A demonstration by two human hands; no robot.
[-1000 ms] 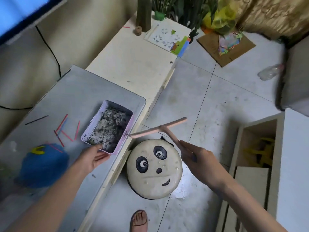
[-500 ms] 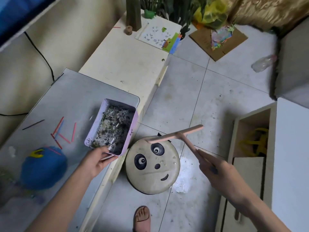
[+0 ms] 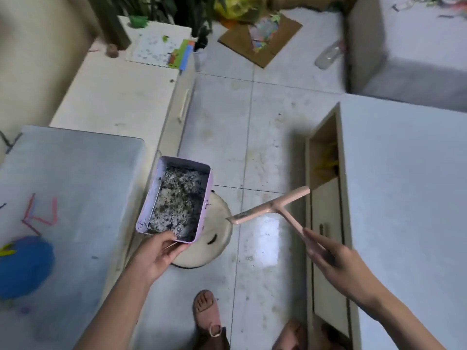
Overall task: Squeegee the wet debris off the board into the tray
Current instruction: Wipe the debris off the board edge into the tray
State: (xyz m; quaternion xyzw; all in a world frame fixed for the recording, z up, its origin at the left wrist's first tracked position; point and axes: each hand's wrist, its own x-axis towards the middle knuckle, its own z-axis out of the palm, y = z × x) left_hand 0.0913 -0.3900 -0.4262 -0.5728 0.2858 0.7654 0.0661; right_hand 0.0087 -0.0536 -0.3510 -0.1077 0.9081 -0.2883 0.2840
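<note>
The left hand (image 3: pixel 156 253) pinches the near corner of the lilac tray (image 3: pixel 151 195), holding it in the air beyond its fingertips with dark wet debris (image 3: pixel 179 200) heaped inside. The right hand (image 3: pixel 338 261) grips the pink squeegee (image 3: pixel 271 208) by its handle, blade touching nothing. Left of the left hand, the grey board (image 3: pixel 75 173) looks swept; I'd say the scraping's done, with only coloured sticks (image 3: pixel 43 215) left

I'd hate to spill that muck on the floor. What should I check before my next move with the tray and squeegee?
1. Left hand grips tray: ok.
2. Debris inside tray: ok.
3. Tray above board: not ok; it hangs past the edge, over the stool.
4. Right hand holds squeegee by its handle: ok.
5. Squeegee blade clean: cannot tell.
</note>
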